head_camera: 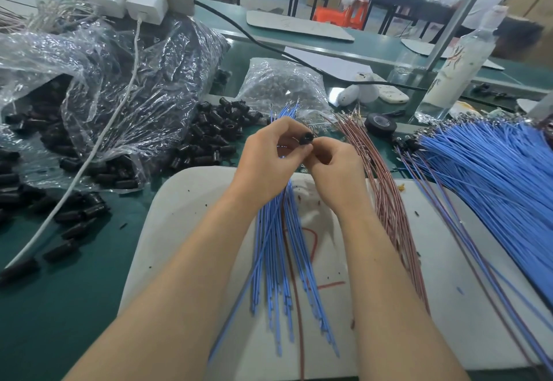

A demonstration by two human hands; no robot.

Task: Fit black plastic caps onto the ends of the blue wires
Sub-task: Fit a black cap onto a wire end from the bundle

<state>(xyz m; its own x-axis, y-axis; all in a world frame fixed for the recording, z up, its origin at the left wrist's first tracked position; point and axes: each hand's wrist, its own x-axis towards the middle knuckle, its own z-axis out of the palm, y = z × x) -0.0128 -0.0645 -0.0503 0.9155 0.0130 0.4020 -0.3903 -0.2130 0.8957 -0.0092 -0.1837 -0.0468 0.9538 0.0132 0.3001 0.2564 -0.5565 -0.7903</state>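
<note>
The left hand (269,156) and the right hand (332,171) are sitting close together, both pinching one black cap (305,138) at their fingertips, while the blue wires (281,246) are lying under both hands and a heap of loose caps (215,132) is lying left of the left hand.

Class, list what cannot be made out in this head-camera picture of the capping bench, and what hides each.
1. Head view: whether a wire end is inside the black cap; the left hand and right hand cover it.
2. Head view: blue wire bundle; its full length is cut by the right edge.
3. Head view: small plastic bag; its contents are too small behind crinkled film.
</note>
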